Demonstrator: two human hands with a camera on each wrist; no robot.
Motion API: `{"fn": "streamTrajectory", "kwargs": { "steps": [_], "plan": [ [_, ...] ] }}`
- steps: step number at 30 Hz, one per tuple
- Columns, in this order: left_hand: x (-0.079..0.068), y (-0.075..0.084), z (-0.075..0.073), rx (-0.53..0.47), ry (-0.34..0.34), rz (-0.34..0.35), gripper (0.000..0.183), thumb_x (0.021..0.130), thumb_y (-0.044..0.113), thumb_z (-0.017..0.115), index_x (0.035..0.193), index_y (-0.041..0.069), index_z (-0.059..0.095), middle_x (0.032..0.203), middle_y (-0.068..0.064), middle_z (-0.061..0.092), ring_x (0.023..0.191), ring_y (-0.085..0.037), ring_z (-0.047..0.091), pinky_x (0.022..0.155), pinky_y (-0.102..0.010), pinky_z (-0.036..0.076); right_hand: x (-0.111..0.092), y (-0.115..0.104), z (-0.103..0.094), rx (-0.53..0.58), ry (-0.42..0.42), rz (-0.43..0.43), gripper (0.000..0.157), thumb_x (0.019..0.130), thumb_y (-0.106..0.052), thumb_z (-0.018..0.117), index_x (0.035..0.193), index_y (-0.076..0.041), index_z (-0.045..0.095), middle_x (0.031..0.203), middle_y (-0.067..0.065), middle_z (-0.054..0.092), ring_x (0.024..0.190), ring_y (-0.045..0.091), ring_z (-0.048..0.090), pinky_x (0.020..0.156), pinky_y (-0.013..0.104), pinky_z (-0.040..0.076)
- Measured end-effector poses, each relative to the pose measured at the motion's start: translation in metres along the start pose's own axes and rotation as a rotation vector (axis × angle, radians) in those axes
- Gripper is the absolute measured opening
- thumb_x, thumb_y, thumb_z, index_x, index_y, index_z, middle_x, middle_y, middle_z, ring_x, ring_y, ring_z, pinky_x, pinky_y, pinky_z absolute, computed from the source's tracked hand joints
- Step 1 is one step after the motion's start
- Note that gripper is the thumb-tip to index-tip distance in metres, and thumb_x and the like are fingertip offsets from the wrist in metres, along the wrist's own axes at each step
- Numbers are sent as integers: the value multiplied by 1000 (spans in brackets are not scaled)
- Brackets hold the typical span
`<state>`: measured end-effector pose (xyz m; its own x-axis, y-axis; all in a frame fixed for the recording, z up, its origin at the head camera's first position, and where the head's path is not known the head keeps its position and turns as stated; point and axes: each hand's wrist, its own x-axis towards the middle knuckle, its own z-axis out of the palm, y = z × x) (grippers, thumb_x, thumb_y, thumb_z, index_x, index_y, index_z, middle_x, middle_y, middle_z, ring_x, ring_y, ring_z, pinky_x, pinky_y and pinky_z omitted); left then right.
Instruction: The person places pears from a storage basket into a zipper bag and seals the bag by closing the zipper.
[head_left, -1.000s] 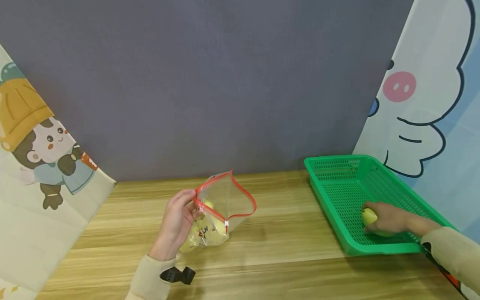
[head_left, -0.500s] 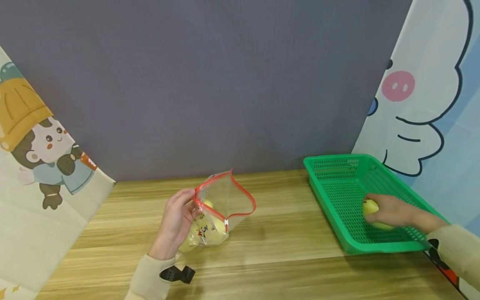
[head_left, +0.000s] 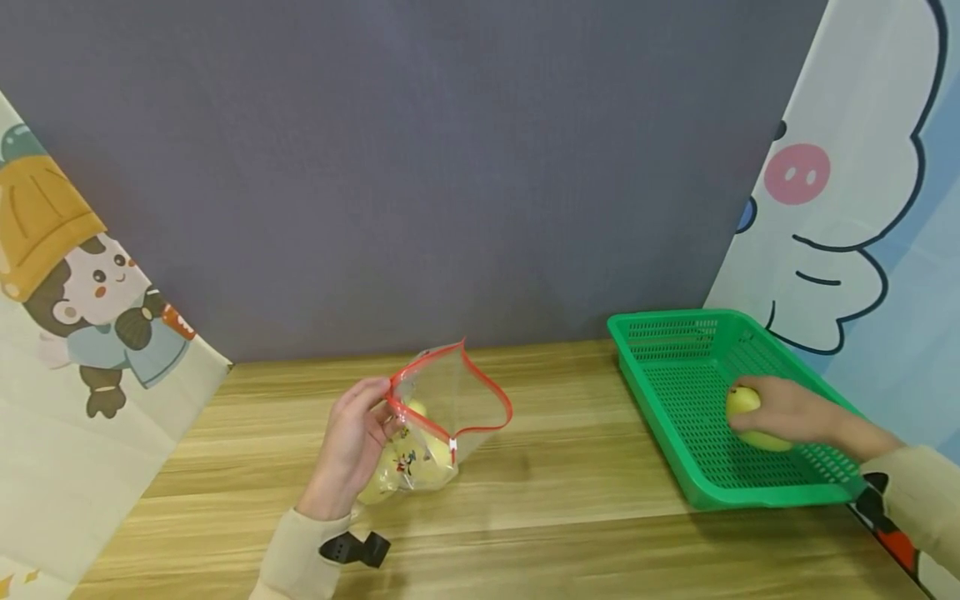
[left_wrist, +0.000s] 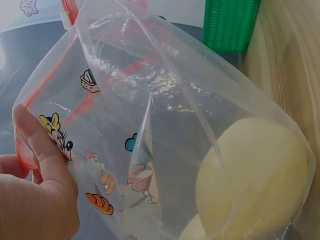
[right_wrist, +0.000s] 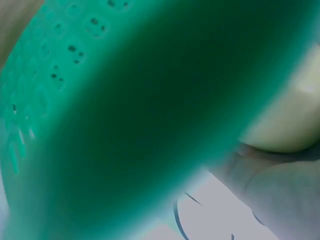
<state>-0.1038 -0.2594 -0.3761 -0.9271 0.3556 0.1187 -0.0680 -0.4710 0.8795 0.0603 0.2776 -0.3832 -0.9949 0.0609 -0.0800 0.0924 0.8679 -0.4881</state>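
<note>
My left hand pinches the red-edged rim of a clear zip bag between thumb and fingers. The bag's mouth gapes, with a white slider at its front corner. Several pale yellow pears lie low in the bag, which has cartoon prints on it. Over the green basket at the right, my right hand grips a yellow-green pear, its thumb across the fruit. In the right wrist view, the basket's blurred rim hides most of this hand; part of the pear shows at the right edge.
The green basket has slotted walls and a raised rim, and stands on the wooden table. A grey panel rises behind the table. Printed cartoon sheets flank it on both sides.
My right hand has risen a little and shifted slightly right with the pear, which shows more now. The left hand and the bag have stayed in place.
</note>
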Motion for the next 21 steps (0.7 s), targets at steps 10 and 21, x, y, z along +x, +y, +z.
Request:
{"fn": "streamTrajectory", "kwargs": {
  "steps": [10,21],
  "plan": [
    [1,-1,-1,5,-11,-3,18,105,13,55,93,10,69,83,1,65,72,-9,62,63,-20,56,6,-13,-4,-18,47,-2,56,83,-24,67,125,10,55,81,3,58,62,15,53,52,29,47],
    [4,-3,-2,-7,-7,-3,20,105,11,55,92,11,69,83,1,65,71,-9,62,63,-20,56,4,-25,-10,-31,79,-34,50,83,-25,67,120,8,59,78,1,57,61,15,52,51,28,47]
  ]
}}
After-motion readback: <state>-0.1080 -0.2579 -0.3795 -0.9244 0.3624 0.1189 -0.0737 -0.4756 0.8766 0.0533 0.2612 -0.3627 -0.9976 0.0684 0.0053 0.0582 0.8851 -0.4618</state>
